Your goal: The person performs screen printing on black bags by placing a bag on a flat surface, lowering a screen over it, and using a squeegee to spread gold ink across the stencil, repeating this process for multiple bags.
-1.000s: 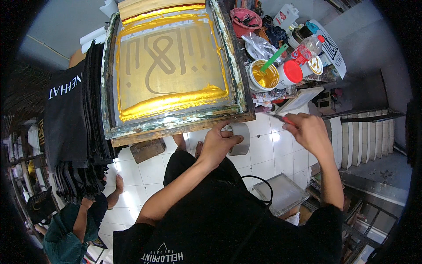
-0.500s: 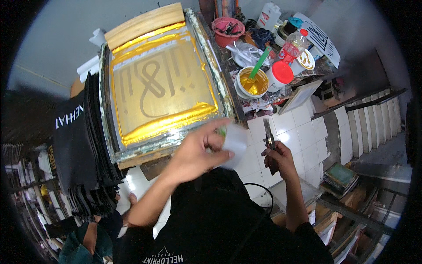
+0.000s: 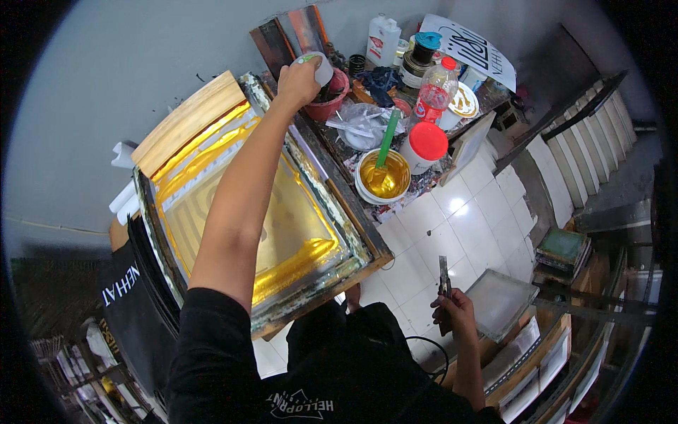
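My left hand [image 3: 296, 81] is stretched far out over the cluttered side table, shut on a whitish cylindrical roll [image 3: 319, 68] with a green mark. It hovers just above a red bowl [image 3: 330, 104]. My left arm crosses the large screen-printing frame [image 3: 367, 244], whose mesh is coated in gold ink. My right hand [image 3: 455, 311] stays low by my body, over the white tiled floor, and grips a pair of dark scissors [image 3: 443, 274] pointing up.
A white tub of gold ink [image 3: 383, 178] with a green stick stands beside a red-lidded jar [image 3: 426, 145] and a red-labelled bottle [image 3: 434, 88]. Black shirts [image 3: 131, 300] hang at the left. A flat grey tray [image 3: 498, 304] lies on the floor at the right.
My left hand has carried the whitish roll from the frame's near edge up to the far end of the side table. My right hand has dropped lower with the scissors.
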The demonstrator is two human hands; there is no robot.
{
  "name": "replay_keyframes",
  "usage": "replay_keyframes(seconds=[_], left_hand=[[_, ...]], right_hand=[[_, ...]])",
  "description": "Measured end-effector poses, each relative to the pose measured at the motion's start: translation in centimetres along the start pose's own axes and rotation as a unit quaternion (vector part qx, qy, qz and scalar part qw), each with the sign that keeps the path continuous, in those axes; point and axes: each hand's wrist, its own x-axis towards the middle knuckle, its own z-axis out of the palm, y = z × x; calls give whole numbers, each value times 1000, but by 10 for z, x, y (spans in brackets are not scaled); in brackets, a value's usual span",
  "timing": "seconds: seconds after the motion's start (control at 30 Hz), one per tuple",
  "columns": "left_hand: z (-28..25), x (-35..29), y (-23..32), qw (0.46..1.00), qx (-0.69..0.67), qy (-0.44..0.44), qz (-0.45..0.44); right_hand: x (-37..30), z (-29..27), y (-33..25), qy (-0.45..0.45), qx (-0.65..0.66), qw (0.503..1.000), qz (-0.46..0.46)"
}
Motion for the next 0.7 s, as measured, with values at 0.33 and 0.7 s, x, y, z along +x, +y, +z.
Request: replay_keyframes(seconds=[0.33, 0.7], left_hand=[[53, -21, -23, 983, -149, 103, 41], [-105, -336, 133, 757, -543, -272, -239]], right_hand=[[-10, 35, -37, -14, -25, 999, -27], [16, 97, -66, -93, -88, 990, -57]])
